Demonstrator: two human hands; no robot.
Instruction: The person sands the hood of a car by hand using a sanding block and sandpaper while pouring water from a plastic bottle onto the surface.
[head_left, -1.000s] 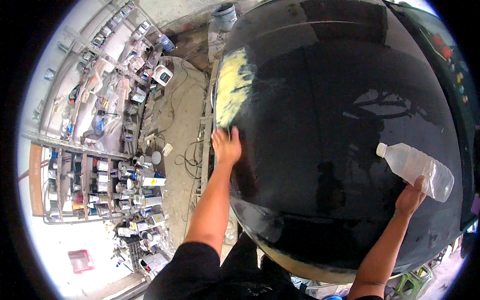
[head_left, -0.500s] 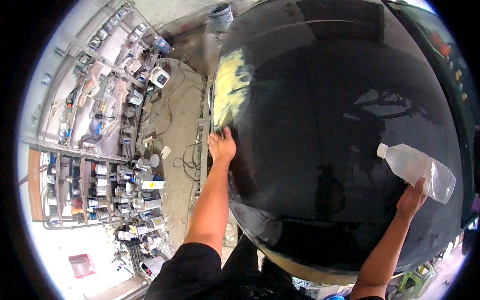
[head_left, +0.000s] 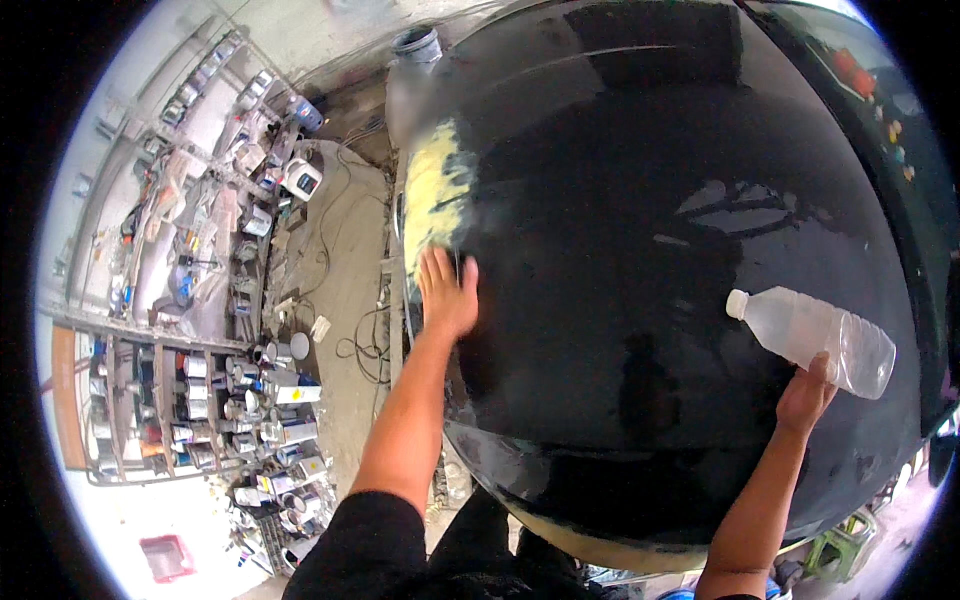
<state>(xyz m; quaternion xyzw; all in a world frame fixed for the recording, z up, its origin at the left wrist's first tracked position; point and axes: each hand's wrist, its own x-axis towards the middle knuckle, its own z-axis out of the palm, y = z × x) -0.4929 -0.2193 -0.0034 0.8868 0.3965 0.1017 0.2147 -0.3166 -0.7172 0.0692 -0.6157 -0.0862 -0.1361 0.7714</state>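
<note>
A glossy black car hood [head_left: 590, 250] fills the middle and right of the view. Along its left edge runs a rough patch of yellow filler [head_left: 437, 185]. My left hand [head_left: 448, 295] lies flat on the hood at the lower end of that patch, fingers stretched out and thumb apart, with nothing seen in it. Over the right part of the hood, my right hand [head_left: 808, 395] grips a clear plastic bottle [head_left: 815, 335] around its lower half. The bottle is tilted nearly level, its white cap pointing left; liquid inside is hard to make out.
Shelves [head_left: 190, 345] crowded with cans and bottles line the left side. A white jug [head_left: 301, 180] and a loose cable [head_left: 365, 345] are on the floor between shelves and car. Beyond the hood's far left corner stands a dark bucket [head_left: 417, 45]. A green stool [head_left: 842, 545] is at lower right.
My left hand has shifted up the hood's edge onto the lower end of the yellow patch, its fingers now straighter. The bottle stays in my right hand. The whole view has turned slightly.
</note>
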